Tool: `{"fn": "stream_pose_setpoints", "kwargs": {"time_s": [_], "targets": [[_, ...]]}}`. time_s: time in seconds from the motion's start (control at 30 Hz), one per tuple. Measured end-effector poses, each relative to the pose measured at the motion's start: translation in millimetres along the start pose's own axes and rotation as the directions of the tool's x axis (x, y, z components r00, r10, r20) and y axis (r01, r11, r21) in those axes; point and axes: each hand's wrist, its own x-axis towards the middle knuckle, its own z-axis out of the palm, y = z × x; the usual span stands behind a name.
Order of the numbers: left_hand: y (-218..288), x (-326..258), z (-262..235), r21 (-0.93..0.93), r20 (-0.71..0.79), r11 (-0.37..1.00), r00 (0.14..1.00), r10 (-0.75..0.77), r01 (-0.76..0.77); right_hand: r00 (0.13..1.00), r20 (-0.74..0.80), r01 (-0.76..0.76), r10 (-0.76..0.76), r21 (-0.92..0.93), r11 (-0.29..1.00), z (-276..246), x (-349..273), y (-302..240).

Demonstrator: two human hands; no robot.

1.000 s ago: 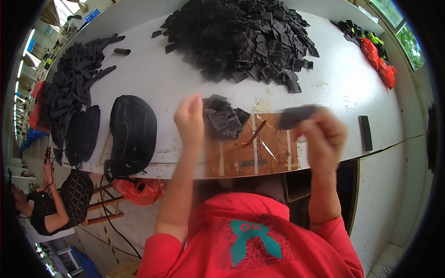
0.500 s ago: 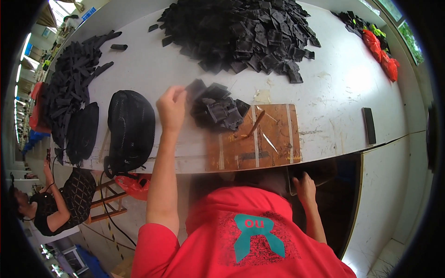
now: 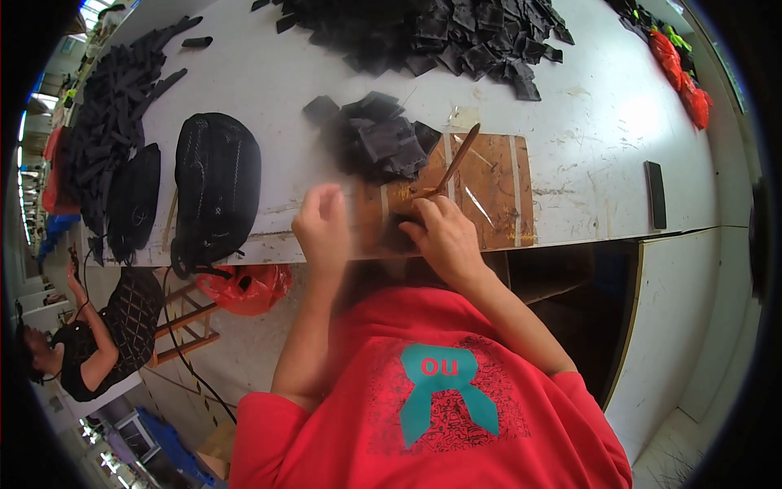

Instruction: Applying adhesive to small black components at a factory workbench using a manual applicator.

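My left hand (image 3: 323, 230) is raised over the table's near edge, left of a brown board (image 3: 503, 186). Its fingers look curled, but motion smears them, and I see nothing clear in them. On the board my right hand (image 3: 446, 238) is bent, thumb and fingers closed around the lower end of a thin brown stick (image 3: 462, 155), which slants up and away. A dark patch shows beside the right thumb; what it is, I cannot make out. Just beyond both hands lies a small heap of black fabric squares (image 3: 389, 140), partly over the board's far left corner.
A large pile of black squares (image 3: 481, 41) covers the far table. To the left are black strips (image 3: 110, 122) and two black pouches (image 3: 216, 183). A dark flat bar (image 3: 655, 196) lies at right. Below the edge hangs a red bag (image 3: 252, 289); another person (image 3: 90, 334) sits at left.
My right hand has come up from below the table edge onto the board, and the stick stands more raised. My left hand has drawn back from the small heap. The view has shifted.
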Motion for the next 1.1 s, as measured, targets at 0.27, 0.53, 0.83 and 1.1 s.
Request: {"fn": "stream_pose_setpoints", "kwargs": {"time_s": [0.27, 0.53, 0.83, 1.1], "targets": [[27.3, -35.5, -15.0, -0.396, 0.336, 0.775, 0.863, -0.377, 0.493, 0.998, 0.027, -0.063, 0.058, 0.304, 0.951, 9.1, -2.2, -2.0], [57.1, -6.1, -23.1, -0.372, 0.841, 0.464, 0.503, -0.198, 0.804, 0.918, 0.375, -0.392, 0.126, 0.817, 0.423, -45.5, -3.6, -7.6], [49.5, -11.4, -19.7, -0.321, 0.925, 0.177, 0.348, -0.151, 0.93, 0.916, 0.391, -0.392, 0.092, 0.82, 0.417, -49.2, -3.6, -4.4], [61.4, -22.4, -16.0, -0.4, 0.801, 0.442, 0.541, -0.256, 0.803, 0.998, -0.002, -0.057, 0.064, 0.433, 0.899, -48.5, -5.2, -19.7]]}}
